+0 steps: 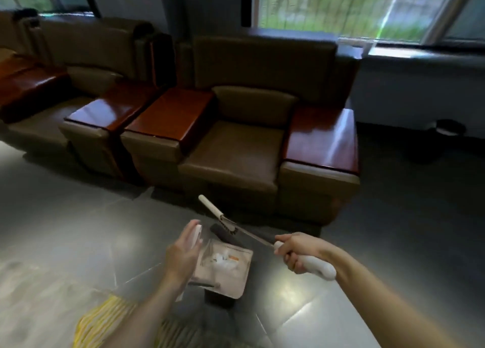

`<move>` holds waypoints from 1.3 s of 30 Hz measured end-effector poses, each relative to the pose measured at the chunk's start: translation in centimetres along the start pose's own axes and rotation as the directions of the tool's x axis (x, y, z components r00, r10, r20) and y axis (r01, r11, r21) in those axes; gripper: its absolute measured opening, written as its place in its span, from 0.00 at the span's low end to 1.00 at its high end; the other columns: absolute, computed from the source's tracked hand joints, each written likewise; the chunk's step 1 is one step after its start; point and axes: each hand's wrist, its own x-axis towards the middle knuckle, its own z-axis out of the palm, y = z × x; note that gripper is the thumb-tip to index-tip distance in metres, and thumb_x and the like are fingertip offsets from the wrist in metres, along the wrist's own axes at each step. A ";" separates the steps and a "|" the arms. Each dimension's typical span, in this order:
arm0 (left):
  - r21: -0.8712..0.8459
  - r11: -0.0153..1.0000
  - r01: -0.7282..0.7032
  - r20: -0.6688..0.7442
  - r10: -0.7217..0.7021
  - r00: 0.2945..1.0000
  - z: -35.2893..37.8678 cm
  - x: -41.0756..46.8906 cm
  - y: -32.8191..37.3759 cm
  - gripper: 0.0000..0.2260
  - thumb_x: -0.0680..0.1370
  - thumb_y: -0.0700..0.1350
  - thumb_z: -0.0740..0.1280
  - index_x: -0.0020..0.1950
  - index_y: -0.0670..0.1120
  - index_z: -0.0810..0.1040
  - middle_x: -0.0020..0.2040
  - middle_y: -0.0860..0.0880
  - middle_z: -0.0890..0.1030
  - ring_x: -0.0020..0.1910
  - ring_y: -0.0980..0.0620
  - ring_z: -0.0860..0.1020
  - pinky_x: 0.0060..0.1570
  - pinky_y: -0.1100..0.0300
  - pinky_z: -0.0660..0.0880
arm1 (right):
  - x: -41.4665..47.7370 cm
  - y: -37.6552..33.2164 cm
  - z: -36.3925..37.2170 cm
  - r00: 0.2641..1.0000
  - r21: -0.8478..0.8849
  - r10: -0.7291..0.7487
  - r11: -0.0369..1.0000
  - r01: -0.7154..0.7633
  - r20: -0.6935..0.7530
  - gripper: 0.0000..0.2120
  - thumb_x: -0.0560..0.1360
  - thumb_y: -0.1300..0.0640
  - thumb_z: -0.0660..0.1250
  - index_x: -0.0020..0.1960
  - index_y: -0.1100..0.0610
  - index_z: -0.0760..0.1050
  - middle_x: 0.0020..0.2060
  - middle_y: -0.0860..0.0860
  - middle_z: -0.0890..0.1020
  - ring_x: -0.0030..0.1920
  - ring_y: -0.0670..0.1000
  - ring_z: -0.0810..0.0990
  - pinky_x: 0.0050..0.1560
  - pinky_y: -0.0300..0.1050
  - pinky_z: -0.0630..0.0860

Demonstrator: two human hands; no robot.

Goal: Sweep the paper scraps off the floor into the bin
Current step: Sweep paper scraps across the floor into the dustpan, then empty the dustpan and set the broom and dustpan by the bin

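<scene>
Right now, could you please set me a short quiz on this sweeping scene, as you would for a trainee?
1. True or false: the paper scraps lie in the dustpan.
2. Multiple choice: the right hand grips A) the broom's white handle, B) a cushion, C) nothing.
3. Short answer: which furniture stands beyond the dustpan?

Key:
1. True.
2. A.
3. The brown armchairs.
</scene>
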 end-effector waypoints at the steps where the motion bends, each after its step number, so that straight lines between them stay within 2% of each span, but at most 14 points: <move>1: 0.000 1.000 -0.024 0.032 0.024 0.999 1.6 -1.1 0.8 0.17 0.79 0.43 0.62 0.67 0.58 0.69 0.56 0.51 0.74 0.45 0.54 0.76 0.42 0.60 0.75 | -1.4 1.5 -1.7 1.000 0.047 0.019 0.999 -0.019 -0.006 0.17 0.76 0.67 0.62 0.63 0.54 0.70 0.30 0.52 0.73 0.23 0.42 0.68 0.23 0.33 0.67; 3: 0.008 0.998 -0.062 0.104 0.061 0.993 5.2 -3.2 2.2 0.18 0.79 0.43 0.63 0.66 0.58 0.69 0.54 0.52 0.75 0.42 0.58 0.75 0.40 0.59 0.75 | -4.5 4.7 -5.3 0.999 0.128 0.044 0.991 -0.040 -0.029 0.08 0.77 0.66 0.61 0.53 0.57 0.73 0.29 0.52 0.72 0.23 0.42 0.68 0.22 0.32 0.68; 7: 0.019 0.993 -0.119 0.255 0.110 0.960 13.8 -7.4 5.8 0.18 0.78 0.43 0.64 0.64 0.61 0.70 0.49 0.48 0.79 0.40 0.49 0.78 0.41 0.50 0.76 | -11.6 12.1 -13.8 0.987 0.316 0.101 0.947 -0.056 -0.128 0.13 0.76 0.66 0.62 0.60 0.61 0.72 0.29 0.54 0.73 0.22 0.44 0.70 0.20 0.33 0.70; 11: 0.018 0.982 -0.186 0.332 0.170 0.928 23.8 -11.8 11.0 0.19 0.79 0.42 0.64 0.66 0.60 0.69 0.49 0.45 0.79 0.39 0.49 0.77 0.37 0.55 0.74 | -19.3 19.2 -22.9 0.968 0.507 0.168 0.861 -0.051 -0.187 0.11 0.76 0.69 0.61 0.58 0.63 0.68 0.27 0.53 0.69 0.19 0.44 0.68 0.17 0.33 0.67; 13: 0.013 0.980 -0.197 0.338 0.181 0.924 28.5 -13.5 13.8 0.20 0.79 0.42 0.63 0.69 0.58 0.69 0.51 0.44 0.80 0.41 0.47 0.77 0.40 0.54 0.74 | -22.2 22.4 -26.5 0.953 0.562 0.182 0.827 -0.014 -0.243 0.10 0.76 0.70 0.60 0.56 0.61 0.67 0.26 0.52 0.67 0.18 0.43 0.67 0.16 0.32 0.66; 16: -0.012 0.967 -0.255 0.346 0.243 0.906 34.6 -15.7 18.3 0.20 0.79 0.42 0.63 0.70 0.55 0.68 0.52 0.45 0.79 0.45 0.47 0.78 0.47 0.52 0.74 | -24.9 26.0 -30.8 0.926 0.537 0.168 0.842 0.044 -0.339 0.06 0.76 0.69 0.60 0.50 0.62 0.69 0.22 0.52 0.69 0.18 0.43 0.67 0.18 0.33 0.67; 19: -0.008 0.945 -0.326 0.337 0.309 0.889 40.2 -16.6 22.9 0.21 0.79 0.42 0.63 0.71 0.53 0.66 0.51 0.46 0.78 0.43 0.49 0.77 0.49 0.52 0.75 | -25.9 28.4 -34.3 0.883 0.421 0.127 0.903 0.085 -0.452 0.04 0.75 0.68 0.64 0.47 0.62 0.69 0.20 0.51 0.70 0.18 0.44 0.68 0.20 0.34 0.67; 21: -0.019 0.933 -0.359 0.336 0.344 0.877 44.0 -15.9 25.7 0.21 0.79 0.43 0.64 0.71 0.52 0.66 0.52 0.47 0.77 0.42 0.49 0.78 0.47 0.53 0.77 | -25.8 29.9 -37.1 0.861 0.395 0.085 0.908 0.141 -0.501 0.07 0.75 0.67 0.65 0.49 0.60 0.68 0.20 0.50 0.70 0.19 0.44 0.68 0.22 0.35 0.67; 23: -0.050 0.914 -0.402 0.353 0.392 0.849 47.8 -14.8 28.4 0.20 0.78 0.43 0.64 0.70 0.53 0.67 0.50 0.46 0.79 0.37 0.50 0.78 0.40 0.56 0.78 | -25.5 30.9 -40.7 0.842 0.477 0.052 0.842 0.253 -0.537 0.14 0.75 0.68 0.64 0.55 0.55 0.66 0.21 0.50 0.70 0.20 0.44 0.67 0.21 0.36 0.68; 27: -0.085 0.889 -0.451 0.381 0.447 0.810 55.9 -11.2 34.1 0.20 0.79 0.44 0.64 0.69 0.54 0.67 0.51 0.51 0.76 0.38 0.53 0.78 0.36 0.62 0.77 | -23.5 29.0 -50.5 0.807 0.556 -0.011 0.719 0.416 -0.590 0.12 0.76 0.69 0.64 0.51 0.55 0.66 0.21 0.49 0.70 0.19 0.44 0.66 0.19 0.35 0.66; 30: -0.112 0.887 -0.447 0.402 0.452 0.796 62.5 -6.9 38.5 0.20 0.78 0.44 0.65 0.69 0.57 0.67 0.53 0.51 0.76 0.42 0.54 0.78 0.41 0.59 0.79 | -21.2 25.4 -58.6 0.789 0.574 -0.034 0.667 0.475 -0.613 0.14 0.76 0.69 0.64 0.56 0.54 0.65 0.20 0.48 0.72 0.19 0.43 0.66 0.18 0.35 0.66; 33: -0.133 0.888 -0.441 0.409 0.454 0.791 68.3 -2.8 43.3 0.20 0.78 0.44 0.65 0.68 0.57 0.67 0.54 0.53 0.75 0.47 0.55 0.77 0.48 0.59 0.77 | -20.0 21.8 -66.5 0.776 0.595 -0.026 0.625 0.505 -0.630 0.15 0.77 0.67 0.64 0.57 0.53 0.65 0.20 0.48 0.71 0.18 0.43 0.67 0.17 0.35 0.66; 37: -0.133 0.867 -0.480 0.434 0.487 0.758 74.8 3.0 50.6 0.21 0.78 0.42 0.65 0.69 0.54 0.68 0.54 0.55 0.74 0.48 0.59 0.74 0.51 0.63 0.69 | -18.7 17.8 -76.1 0.766 0.633 -0.005 0.559 0.536 -0.643 0.19 0.77 0.67 0.63 0.61 0.52 0.61 0.20 0.49 0.70 0.18 0.43 0.67 0.17 0.34 0.65; 39: -0.142 0.854 -0.501 0.437 0.508 0.742 78.1 6.0 53.9 0.21 0.78 0.41 0.65 0.69 0.56 0.68 0.56 0.55 0.74 0.48 0.58 0.75 0.50 0.63 0.71 | -17.9 16.4 -80.6 0.757 0.643 0.014 0.539 0.545 -0.653 0.21 0.77 0.68 0.63 0.63 0.49 0.61 0.19 0.49 0.69 0.18 0.43 0.66 0.16 0.34 0.65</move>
